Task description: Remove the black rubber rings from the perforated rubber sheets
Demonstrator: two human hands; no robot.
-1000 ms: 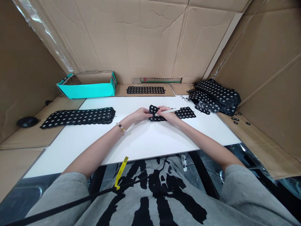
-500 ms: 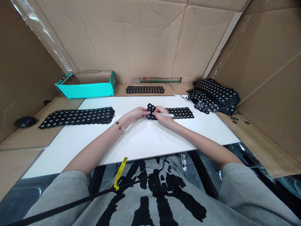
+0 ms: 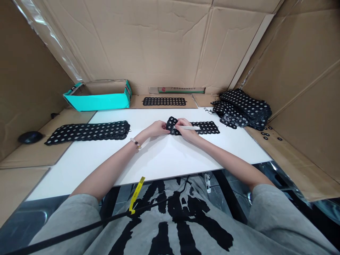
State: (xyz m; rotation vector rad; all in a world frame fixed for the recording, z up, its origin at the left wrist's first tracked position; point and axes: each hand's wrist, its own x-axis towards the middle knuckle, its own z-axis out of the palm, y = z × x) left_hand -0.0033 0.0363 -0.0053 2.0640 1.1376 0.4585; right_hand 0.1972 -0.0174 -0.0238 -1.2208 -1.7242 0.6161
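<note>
A black strip with rows of pale round dots (image 3: 208, 127) lies across the white board in front of me, its left end raised and bent. My left hand (image 3: 158, 128) pinches that left end between closed fingers. My right hand (image 3: 186, 128) is closed around a slim white pen-like tool (image 3: 192, 128), whose tip points left at the strip's dots. The tool's tip is too small to make out. Part of the strip's middle is hidden behind my right hand.
A stack of dotted strips (image 3: 89, 131) lies on the left, and a heaped pile (image 3: 245, 108) at the right. Behind are a turquoise box (image 3: 99, 102) and a single strip (image 3: 164, 101). Small black rings (image 3: 265, 134) are scattered right. Cardboard walls (image 3: 164, 46) surround the board.
My right hand and the white tool have shifted slightly right along the strip. More of the strip's raised left end shows between my hands. My left hand stays at that end.
</note>
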